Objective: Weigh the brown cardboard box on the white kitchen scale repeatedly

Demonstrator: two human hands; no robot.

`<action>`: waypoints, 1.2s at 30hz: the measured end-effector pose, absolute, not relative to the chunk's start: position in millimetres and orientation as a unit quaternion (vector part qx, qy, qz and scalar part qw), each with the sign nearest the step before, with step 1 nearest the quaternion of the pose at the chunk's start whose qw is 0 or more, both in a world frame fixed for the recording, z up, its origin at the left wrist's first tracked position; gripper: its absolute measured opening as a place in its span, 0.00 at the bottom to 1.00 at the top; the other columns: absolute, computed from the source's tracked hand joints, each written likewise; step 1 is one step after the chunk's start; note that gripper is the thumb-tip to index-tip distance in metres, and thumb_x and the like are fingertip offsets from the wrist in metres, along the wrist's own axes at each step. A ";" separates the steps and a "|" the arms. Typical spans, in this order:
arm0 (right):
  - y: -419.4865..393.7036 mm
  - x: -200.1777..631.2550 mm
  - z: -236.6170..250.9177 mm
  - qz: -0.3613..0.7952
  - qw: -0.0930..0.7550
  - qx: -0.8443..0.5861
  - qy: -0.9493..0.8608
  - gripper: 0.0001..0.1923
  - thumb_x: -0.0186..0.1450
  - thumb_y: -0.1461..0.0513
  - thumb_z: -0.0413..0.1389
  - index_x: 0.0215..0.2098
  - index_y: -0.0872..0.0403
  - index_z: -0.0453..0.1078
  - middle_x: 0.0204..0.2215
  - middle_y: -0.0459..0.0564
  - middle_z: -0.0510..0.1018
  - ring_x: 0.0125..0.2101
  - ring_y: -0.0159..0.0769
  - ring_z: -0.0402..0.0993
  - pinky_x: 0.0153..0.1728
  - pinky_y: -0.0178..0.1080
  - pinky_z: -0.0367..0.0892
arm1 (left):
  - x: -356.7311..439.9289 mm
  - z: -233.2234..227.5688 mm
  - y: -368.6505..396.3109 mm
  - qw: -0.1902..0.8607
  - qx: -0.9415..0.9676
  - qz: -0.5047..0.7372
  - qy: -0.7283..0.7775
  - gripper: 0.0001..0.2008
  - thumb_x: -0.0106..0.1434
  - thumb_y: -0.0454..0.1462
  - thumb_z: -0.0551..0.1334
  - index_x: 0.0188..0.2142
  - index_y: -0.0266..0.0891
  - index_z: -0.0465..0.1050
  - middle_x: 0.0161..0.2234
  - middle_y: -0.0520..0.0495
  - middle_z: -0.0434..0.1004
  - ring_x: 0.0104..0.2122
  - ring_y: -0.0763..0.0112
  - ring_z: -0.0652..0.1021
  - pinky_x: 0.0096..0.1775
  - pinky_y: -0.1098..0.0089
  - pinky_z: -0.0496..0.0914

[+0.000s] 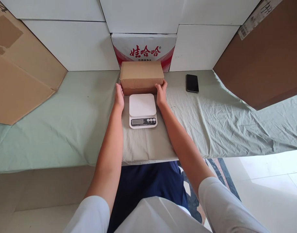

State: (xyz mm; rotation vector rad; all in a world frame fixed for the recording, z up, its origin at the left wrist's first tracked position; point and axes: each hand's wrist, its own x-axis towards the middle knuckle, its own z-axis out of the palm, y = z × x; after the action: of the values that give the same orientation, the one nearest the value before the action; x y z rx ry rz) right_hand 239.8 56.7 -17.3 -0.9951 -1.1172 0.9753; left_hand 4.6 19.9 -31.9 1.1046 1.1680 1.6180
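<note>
A small brown cardboard box [142,70] sits at the back of the cloth-covered surface, its flat top facing up. My left hand [119,95] presses against its left side near the lower front corner. On the opposite side, my right hand [161,92] grips the front right corner, thumb on the front face; its other fingers are partly hidden beside the box. Between my wrists, just in front of the box, lies a white digital kitchen scale [142,111] with nothing on its platform. The scale's small display [137,122] shows no readable figures.
Behind the small box stands a white and red printed carton [143,40]. A black phone [192,83] lies to the right on the green cloth [73,123]. Large cardboard panels flank the surface at left [24,74] and right [265,61]. White panels [143,14] form the back.
</note>
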 end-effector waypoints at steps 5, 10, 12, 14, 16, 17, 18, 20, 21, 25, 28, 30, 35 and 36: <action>89.7 295.1 -11.7 0.366 0.698 -0.483 -0.383 0.35 0.70 0.42 0.39 0.70 0.49 0.48 0.74 0.57 0.52 0.78 0.42 0.48 0.77 0.62 0.50 | -44.9 -27.5 8.6 0.384 0.423 0.663 0.484 0.54 0.56 0.77 0.41 0.72 0.54 0.60 0.79 0.51 0.43 0.79 0.57 0.39 0.77 0.47 0.36; 110.7 364.3 -15.8 0.349 0.708 -0.499 -0.357 0.38 0.71 0.39 0.32 0.70 0.48 0.54 0.77 0.53 0.52 0.78 0.35 0.48 0.79 0.58 0.45 | -87.8 -28.5 2.4 0.373 0.467 0.663 0.451 0.48 0.56 0.77 0.39 0.66 0.66 0.70 0.76 0.60 0.54 0.77 0.61 0.33 0.77 0.47 0.34; 112.5 370.7 -21.0 0.366 0.702 -0.508 -0.339 0.38 0.72 0.40 0.33 0.72 0.49 0.50 0.77 0.54 0.53 0.77 0.33 0.50 0.79 0.58 0.44 | -89.5 -29.8 3.1 0.384 0.466 0.658 0.449 0.49 0.55 0.78 0.39 0.64 0.67 0.71 0.76 0.61 0.54 0.77 0.60 0.33 0.77 0.46 0.35; 112.6 364.7 -26.3 0.381 0.695 -0.513 -0.329 0.38 0.72 0.41 0.33 0.73 0.50 0.47 0.77 0.55 0.53 0.77 0.34 0.51 0.79 0.59 0.44 | -85.9 -30.8 4.8 0.404 0.448 0.656 0.453 0.50 0.55 0.78 0.37 0.64 0.65 0.72 0.76 0.61 0.54 0.77 0.60 0.32 0.77 0.46 0.35; 111.8 352.3 -30.8 0.388 0.689 -0.510 -0.338 0.38 0.72 0.42 0.34 0.73 0.50 0.47 0.76 0.55 0.53 0.77 0.35 0.51 0.78 0.60 0.44 | -81.2 -31.6 6.8 0.420 0.429 0.654 0.459 0.52 0.57 0.76 0.35 0.66 0.60 0.71 0.76 0.59 0.54 0.77 0.59 0.31 0.77 0.46 0.34; 111.1 345.7 -32.5 0.389 0.686 -0.508 -0.345 0.37 0.72 0.42 0.35 0.73 0.49 0.48 0.76 0.54 0.53 0.78 0.35 0.50 0.78 0.60 0.43 | -79.2 -31.9 7.7 0.424 0.422 0.653 0.465 0.53 0.58 0.76 0.34 0.66 0.58 0.70 0.76 0.58 0.54 0.77 0.58 0.31 0.77 0.45 0.34; 110.1 339.5 -33.7 0.391 0.683 -0.507 -0.353 0.37 0.71 0.41 0.36 0.72 0.48 0.49 0.75 0.53 0.54 0.78 0.35 0.50 0.78 0.61 0.43 | -77.6 -32.1 8.5 0.424 0.416 0.652 0.471 0.53 0.58 0.76 0.33 0.66 0.56 0.70 0.77 0.57 0.55 0.77 0.57 0.31 0.77 0.45 0.35; 107.1 329.7 -34.2 0.392 0.676 -0.501 -0.372 0.38 0.69 0.39 0.38 0.71 0.46 0.52 0.75 0.52 0.55 0.78 0.36 0.49 0.78 0.63 0.43 | -75.1 -32.1 9.6 0.421 0.407 0.652 0.483 0.54 0.58 0.75 0.32 0.66 0.55 0.71 0.77 0.56 0.55 0.78 0.56 0.33 0.77 0.44 0.38; 104.9 326.1 -33.4 0.391 0.674 -0.497 -0.382 0.38 0.68 0.38 0.38 0.70 0.45 0.53 0.75 0.51 0.54 0.78 0.37 0.48 0.78 0.64 0.43 | -73.8 -31.8 10.0 0.421 0.401 0.653 0.485 0.54 0.59 0.75 0.31 0.65 0.55 0.71 0.77 0.55 0.55 0.78 0.57 0.35 0.77 0.45 0.39; 91.9 316.1 -23.7 0.418 0.674 -0.480 -0.376 0.34 0.70 0.42 0.41 0.70 0.45 0.52 0.75 0.51 0.53 0.79 0.40 0.47 0.78 0.64 0.40 | -65.8 -28.4 11.1 0.433 0.371 0.663 0.485 0.55 0.62 0.72 0.27 0.64 0.48 0.72 0.77 0.52 0.54 0.78 0.59 0.37 0.76 0.48 0.40; 80.9 309.1 -15.0 0.448 0.665 -0.480 -0.356 0.30 0.71 0.49 0.43 0.69 0.45 0.53 0.74 0.50 0.56 0.77 0.39 0.52 0.78 0.63 0.40 | -58.5 -25.0 10.5 0.437 0.354 0.663 0.495 0.54 0.65 0.68 0.24 0.66 0.43 0.70 0.78 0.49 0.50 0.78 0.57 0.40 0.76 0.48 0.42; 75.1 304.5 -11.5 0.452 0.657 -0.482 -0.362 0.30 0.70 0.49 0.45 0.68 0.45 0.54 0.74 0.50 0.58 0.76 0.38 0.55 0.78 0.60 0.42 | -54.6 -23.2 8.6 0.434 0.361 0.654 0.504 0.53 0.66 0.68 0.25 0.68 0.43 0.68 0.79 0.48 0.48 0.78 0.56 0.42 0.76 0.48 0.43; 66.7 295.3 -9.3 0.455 0.644 -0.475 -0.390 0.34 0.65 0.45 0.48 0.67 0.44 0.57 0.73 0.51 0.61 0.76 0.42 0.56 0.77 0.56 0.48 | -43.4 -16.7 -1.1 0.429 0.407 0.624 0.511 0.52 0.62 0.73 0.33 0.72 0.50 0.60 0.79 0.49 0.46 0.79 0.56 0.45 0.77 0.50 0.44; 65.7 293.6 -9.3 0.457 0.642 -0.474 -0.394 0.36 0.64 0.44 0.49 0.67 0.45 0.57 0.72 0.52 0.62 0.76 0.44 0.56 0.77 0.55 0.48 | -39.7 -14.6 -2.9 0.430 0.407 0.620 0.514 0.51 0.64 0.72 0.33 0.73 0.49 0.58 0.79 0.48 0.45 0.79 0.57 0.45 0.77 0.51 0.44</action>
State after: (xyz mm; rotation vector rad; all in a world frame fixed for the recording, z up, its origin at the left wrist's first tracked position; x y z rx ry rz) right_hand 293.6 65.7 -9.3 -1.0799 -0.8981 1.0415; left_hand -39.7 -2.9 -14.6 1.0160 1.2830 1.5464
